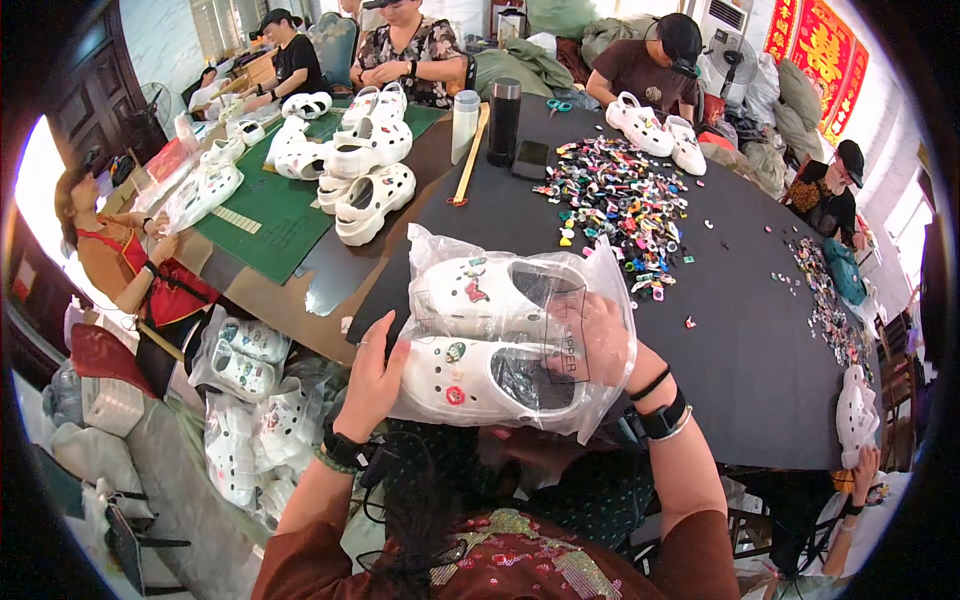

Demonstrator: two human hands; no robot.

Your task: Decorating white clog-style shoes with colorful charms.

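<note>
A pair of white clogs (470,378) with colourful charms lies side by side in a clear plastic bag (418,250) in front of me. My right hand (598,340) reaches into the bag from its right side, gripping the clogs around their heel ends; plastic partly blurs its fingers. At the toe end, my left hand (372,375) has its thumb and fingers apart, close against the bag's left edge. Whether it presses on the plastic is hard to tell.
Loose charms (625,210) are heaped on the black table (740,330). Beyond stand a black bottle (504,122), a phone (531,160) and a yellow stick (473,155). White clogs (372,200) pile on a green mat (290,235); bagged clogs (250,360) sit lower left. Several people work around.
</note>
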